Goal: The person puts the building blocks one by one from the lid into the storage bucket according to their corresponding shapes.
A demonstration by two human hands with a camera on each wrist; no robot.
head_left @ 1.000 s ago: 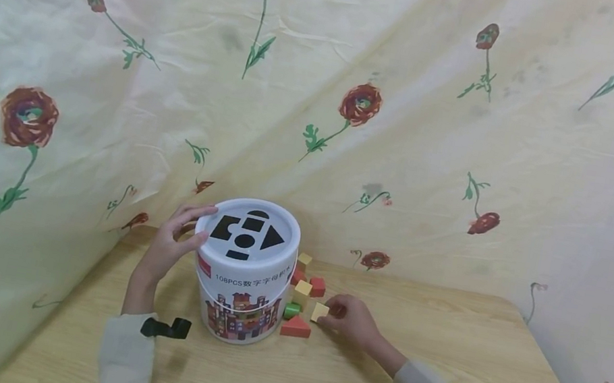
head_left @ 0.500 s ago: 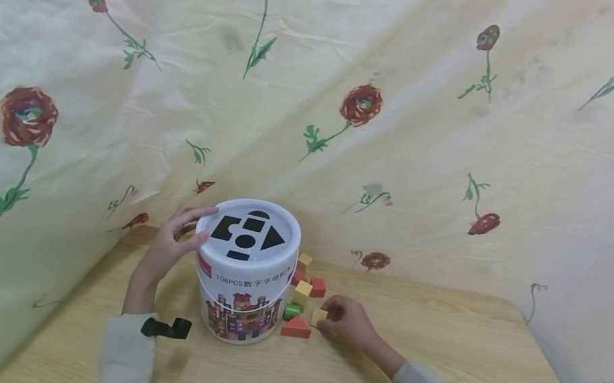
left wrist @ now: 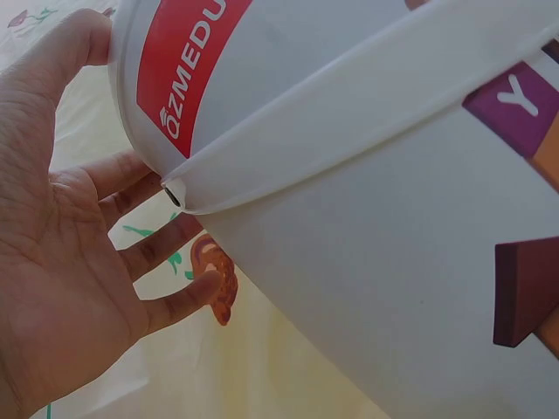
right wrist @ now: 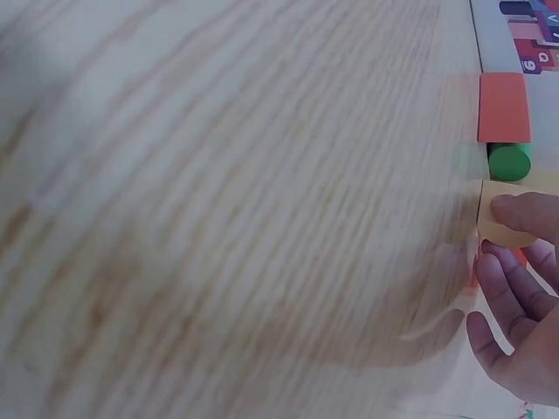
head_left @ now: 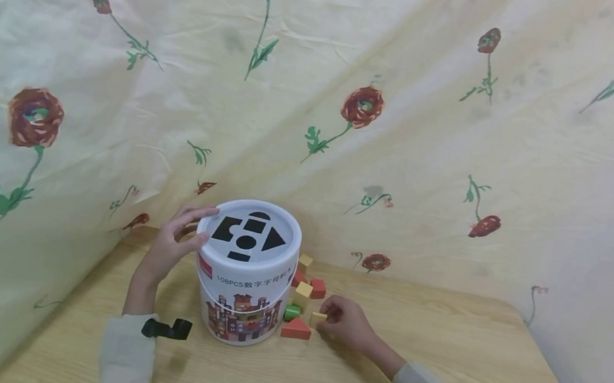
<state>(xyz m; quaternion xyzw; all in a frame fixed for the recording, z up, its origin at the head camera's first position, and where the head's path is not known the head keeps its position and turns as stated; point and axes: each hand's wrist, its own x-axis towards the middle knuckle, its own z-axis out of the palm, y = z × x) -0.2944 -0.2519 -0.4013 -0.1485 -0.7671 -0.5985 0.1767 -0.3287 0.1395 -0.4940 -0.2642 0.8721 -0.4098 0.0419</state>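
Observation:
A white toy-block bucket (head_left: 243,276) stands upright on the table, its lid printed with dark shapes. My left hand (head_left: 168,249) rests at the lid's left edge; in the left wrist view, spread fingers (left wrist: 144,249) lie against the bucket's side. To the right of the bucket, my right hand (head_left: 348,322) pinches a small pale-yellow block (head_left: 318,317) between thumb and fingers, low over or on the table. Close by lie a red triangular block (head_left: 296,329), a green cylinder (head_left: 292,313), a yellow block (head_left: 303,293) and a red block (head_left: 317,288).
Another yellow block (head_left: 305,262) sits behind the group, partly hidden by the bucket. A thin white handle (left wrist: 349,113) hangs across the bucket's front. The wooden table (head_left: 439,352) ends at a flower-printed cloth (head_left: 415,135) behind and at the sides.
The pale-yellow block has tilted in my right hand's fingers, from showing a broad face to a narrow one. My left hand and the bucket have kept their places.

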